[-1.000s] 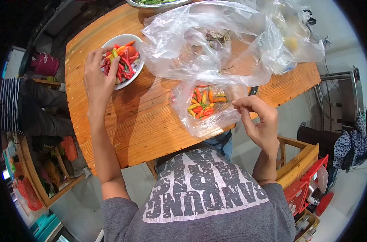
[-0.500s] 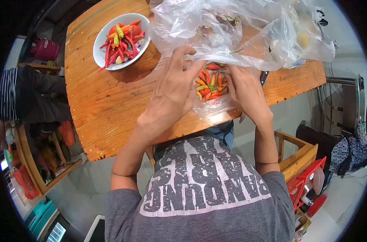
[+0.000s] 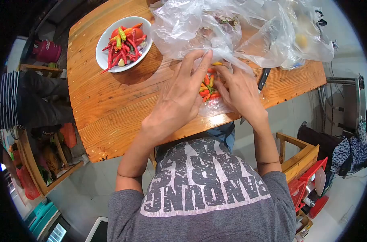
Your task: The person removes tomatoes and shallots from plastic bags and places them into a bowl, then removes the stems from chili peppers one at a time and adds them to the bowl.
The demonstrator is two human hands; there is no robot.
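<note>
A clear plastic bag (image 3: 215,108) of small red, orange and yellow chilies (image 3: 207,93) lies near the table's front edge. My left hand (image 3: 177,90) is at the left of its mouth, thumb and forefinger pinched on the plastic. My right hand (image 3: 242,86) reaches over the chilies from the right, fingers curved and apart, with a yellow-orange chili right at the fingertips. To the left, a white bowl (image 3: 101,60) contains long red chilies (image 3: 125,50), a few green-yellow chilies, a tomato and garlic cloves.
More clear plastic bags (image 3: 268,28) with contents spread over the back of the wooden table (image 3: 111,113). Beside my right hand is a knife with a black handle (image 3: 264,78). A person in dark trousers (image 3: 44,97) is at the left, and a wooden stool (image 3: 300,155) stands at the right.
My right hand has shifted left over the chilies, its fingers now curled among them, uncovering the knife handle. My left hand's thumb and forefinger have come together at the bag's edge.
</note>
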